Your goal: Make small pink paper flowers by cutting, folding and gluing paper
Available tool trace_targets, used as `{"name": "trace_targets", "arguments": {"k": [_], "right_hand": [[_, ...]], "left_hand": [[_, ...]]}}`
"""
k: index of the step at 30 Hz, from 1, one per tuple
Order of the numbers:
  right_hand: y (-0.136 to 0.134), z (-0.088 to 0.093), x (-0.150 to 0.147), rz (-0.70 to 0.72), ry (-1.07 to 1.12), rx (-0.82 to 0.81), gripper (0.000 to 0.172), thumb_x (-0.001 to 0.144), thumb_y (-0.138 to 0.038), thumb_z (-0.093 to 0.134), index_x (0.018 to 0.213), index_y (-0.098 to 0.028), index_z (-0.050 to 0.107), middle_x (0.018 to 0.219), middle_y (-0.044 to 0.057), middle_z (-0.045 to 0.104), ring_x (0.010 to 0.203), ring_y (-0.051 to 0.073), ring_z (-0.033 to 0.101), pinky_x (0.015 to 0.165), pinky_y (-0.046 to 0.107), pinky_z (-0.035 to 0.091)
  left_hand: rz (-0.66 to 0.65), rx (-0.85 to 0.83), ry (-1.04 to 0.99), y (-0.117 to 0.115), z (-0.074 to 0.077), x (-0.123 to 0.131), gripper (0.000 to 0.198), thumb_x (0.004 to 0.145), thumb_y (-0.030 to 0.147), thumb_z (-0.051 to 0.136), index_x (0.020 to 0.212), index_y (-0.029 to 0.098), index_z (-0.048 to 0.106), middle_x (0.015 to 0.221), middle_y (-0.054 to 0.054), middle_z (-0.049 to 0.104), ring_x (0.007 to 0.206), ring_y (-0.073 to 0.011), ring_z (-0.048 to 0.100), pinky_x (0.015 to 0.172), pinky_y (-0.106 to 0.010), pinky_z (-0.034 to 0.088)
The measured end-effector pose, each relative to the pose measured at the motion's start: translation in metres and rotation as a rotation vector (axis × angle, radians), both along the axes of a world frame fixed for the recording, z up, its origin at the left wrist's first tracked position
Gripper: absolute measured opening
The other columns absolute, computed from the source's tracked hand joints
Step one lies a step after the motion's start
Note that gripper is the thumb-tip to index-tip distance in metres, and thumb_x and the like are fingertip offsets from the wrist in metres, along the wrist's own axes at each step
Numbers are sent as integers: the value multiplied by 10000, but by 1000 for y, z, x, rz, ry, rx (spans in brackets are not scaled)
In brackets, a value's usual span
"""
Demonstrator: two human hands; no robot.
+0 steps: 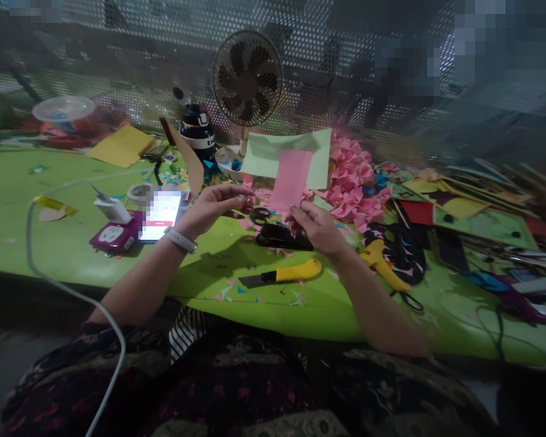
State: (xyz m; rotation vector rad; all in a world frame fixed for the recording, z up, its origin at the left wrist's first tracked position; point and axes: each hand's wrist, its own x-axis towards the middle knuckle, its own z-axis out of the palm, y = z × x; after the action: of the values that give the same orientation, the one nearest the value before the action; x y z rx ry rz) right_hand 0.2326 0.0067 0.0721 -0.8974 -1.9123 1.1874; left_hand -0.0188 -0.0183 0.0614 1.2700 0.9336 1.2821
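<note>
My right hand (317, 226) pinches the lower end of a pink paper strip (293, 179), which stands tilted above the table. My left hand (213, 207) is level with it, fingers pinched together; something small and pinkish may be at the tips, too blurred to name. Between the hands lie black-handled scissors (260, 215) and a black tool (283, 236), partly behind my right fingers. Nearer me rests a yellow-handled cutter (300, 270) with a dark blade. Behind the strip is a pale green sheet (321, 145), and right of it a heap of folded pink paper pieces (357, 188).
A fan (248, 79) and a dark bottle (198, 130) stand at the back. Left are a lit phone (161, 215), a purple box (113, 237) and a white cable (50, 276). Right are a yellow-handled tool (384, 267) and piled coloured sheets (482, 224). Paper scraps lie about.
</note>
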Motion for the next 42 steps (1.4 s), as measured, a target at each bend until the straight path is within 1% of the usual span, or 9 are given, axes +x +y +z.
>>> {"name": "trace_targets", "arguments": {"k": [3, 6, 9, 15, 21, 25, 30, 37, 42], "right_hand": [[-7, -3, -6, 81, -87, 24, 484, 844, -683, 570, 725, -214, 546, 629, -11, 575, 527, 116, 533, 482, 249, 431], [-14, -6, -12, 164, -187, 26, 434, 873, -620, 564, 707, -219, 544, 611, -20, 574, 496, 118, 527, 453, 250, 419], [-12, -8, -11, 121, -197, 56, 387, 875, -574, 586, 735, -214, 583, 608, -19, 587, 511, 127, 542, 476, 259, 428], [22, -9, -2, -95, -199, 199, 254, 833, -443, 650, 796, -192, 651, 700, 15, 648, 652, 163, 583, 625, 296, 459], [58, 6, -23, 58, -531, 265, 68, 729, -199, 692, 795, -192, 708, 809, 38, 721, 712, 180, 618, 644, 279, 429], [78, 7, -52, 123, -823, 280, 135, 615, -194, 798, 714, -208, 708, 757, 27, 718, 684, 188, 620, 613, 272, 404], [87, 1, -80, 206, -1250, 342, 95, 667, -229, 760, 731, -205, 693, 762, 36, 698, 658, 165, 587, 562, 265, 369], [85, 4, -90, 211, -1373, 340, 230, 637, -259, 755, 840, -163, 701, 827, 80, 704, 699, 180, 590, 569, 271, 349], [91, 13, -64, 174, -1341, 340, 118, 695, -268, 685, 707, -154, 660, 720, 60, 669, 673, 178, 581, 553, 274, 318]], "left_hand": [[-43, -7, -16, -3, -2, 6, 464, 712, 470, 816, 1059, 174, 730, 944, -100, 754, 851, -207, 735, 671, -269, 607], [-27, 12, 12, -4, -7, 14, 380, 684, 462, 839, 894, 165, 730, 846, -59, 732, 720, -151, 702, 643, -249, 587], [38, 9, 11, -3, -10, 18, 345, 695, 461, 833, 753, 149, 699, 723, -37, 693, 620, -122, 658, 606, -241, 563], [224, -13, -196, 6, -8, 14, 373, 605, 419, 890, 773, 160, 679, 793, -34, 721, 690, -129, 678, 630, -237, 561], [361, 52, -321, 12, -7, 6, 441, 537, 284, 899, 894, 205, 654, 869, 4, 721, 770, -127, 696, 685, -231, 566], [396, 68, -331, 15, -9, 5, 425, 543, 303, 895, 870, 179, 654, 851, -19, 718, 754, -141, 698, 695, -259, 569], [479, 47, -393, 18, -10, 5, 498, 479, 303, 915, 899, 164, 686, 844, -46, 720, 764, -166, 699, 708, -290, 581], [498, 11, -397, 19, -12, 9, 442, 499, 401, 902, 799, 145, 703, 776, -38, 718, 679, -143, 672, 655, -269, 559], [527, -41, -366, 21, -16, 8, 405, 508, 405, 904, 742, 151, 693, 635, 13, 664, 545, -84, 593, 515, -187, 450]]}}
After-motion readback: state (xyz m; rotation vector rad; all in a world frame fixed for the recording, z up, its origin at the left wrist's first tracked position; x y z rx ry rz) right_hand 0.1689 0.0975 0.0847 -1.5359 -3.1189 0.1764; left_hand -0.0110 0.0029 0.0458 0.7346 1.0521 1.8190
